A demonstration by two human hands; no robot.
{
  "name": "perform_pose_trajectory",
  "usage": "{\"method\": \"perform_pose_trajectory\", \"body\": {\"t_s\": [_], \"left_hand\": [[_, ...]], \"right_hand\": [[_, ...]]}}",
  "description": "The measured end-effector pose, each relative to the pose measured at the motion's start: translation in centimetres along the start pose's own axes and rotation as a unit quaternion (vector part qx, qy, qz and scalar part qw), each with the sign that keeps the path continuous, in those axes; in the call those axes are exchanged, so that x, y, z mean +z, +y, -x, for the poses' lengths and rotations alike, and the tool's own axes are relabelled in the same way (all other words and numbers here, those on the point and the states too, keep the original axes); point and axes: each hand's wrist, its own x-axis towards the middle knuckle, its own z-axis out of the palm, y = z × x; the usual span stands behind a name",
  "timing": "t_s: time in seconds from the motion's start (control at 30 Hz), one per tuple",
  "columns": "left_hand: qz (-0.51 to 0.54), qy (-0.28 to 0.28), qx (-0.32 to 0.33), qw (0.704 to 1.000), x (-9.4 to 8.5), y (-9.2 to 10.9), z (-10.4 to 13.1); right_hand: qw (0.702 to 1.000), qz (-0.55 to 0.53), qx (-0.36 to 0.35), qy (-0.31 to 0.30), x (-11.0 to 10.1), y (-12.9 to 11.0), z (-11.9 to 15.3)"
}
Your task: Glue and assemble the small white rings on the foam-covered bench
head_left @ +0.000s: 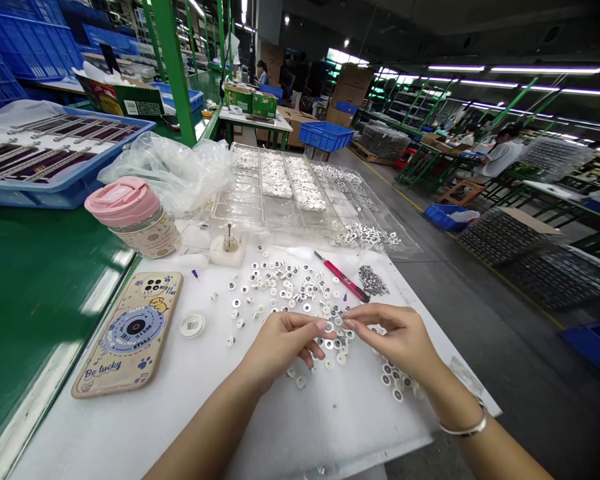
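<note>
My left hand [287, 343] is pinched over the white work surface, with a small white round part [329, 327] at its fingertips. My right hand [393, 333] is closed just to the right, its thumb and index finger pressed together near the same part; whatever it grips is too small to make out. Many loose white round parts [285, 283] lie beyond and beneath both hands. Another cluster [397, 395] sits below my right hand. A red pen-like tool [343, 277] and a pile of small metal pieces [373, 280] are beyond my right hand.
At the left are a phone [130, 333], a pink-lidded cup [135, 220] and a round white lid [193, 325]. A small bottle [229, 241] stands in a white block. Clear trays [240, 200] with white parts are beyond. A person [503, 153] sits far right.
</note>
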Motion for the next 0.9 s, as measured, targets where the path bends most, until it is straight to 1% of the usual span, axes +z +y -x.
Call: {"method": "perform_pose_trajectory", "body": {"t_s": [0.07,0.2,0.4,0.57,0.7,0.9], "left_hand": [[0.008,-0.006,0.004,1.000,0.0,0.1,0.1],[0.023,-0.006,0.009,1.000,-0.1,0.3,0.1],[0.028,0.008,0.009,1.000,-0.1,0.3,0.2],[0.036,0.012,0.009,0.999,-0.2,0.2,0.1],[0.041,0.014,0.020,0.999,-0.3,0.0,0.0],[0.052,0.011,0.018,0.998,-0.2,0.1,0.0]], "right_hand": [[0.999,-0.006,-0.037,0.021,0.8,-0.5,-0.1],[0.996,0.005,-0.074,0.045,1.3,-0.7,-0.3],[0.992,0.009,-0.118,0.043,1.5,-0.4,-0.2],[0.984,0.041,-0.172,0.033,1.7,-0.3,0.1],[0.979,0.056,-0.192,0.035,1.8,-0.5,0.2],[0.966,0.109,-0.230,0.040,1.8,-1.1,0.5]]}}
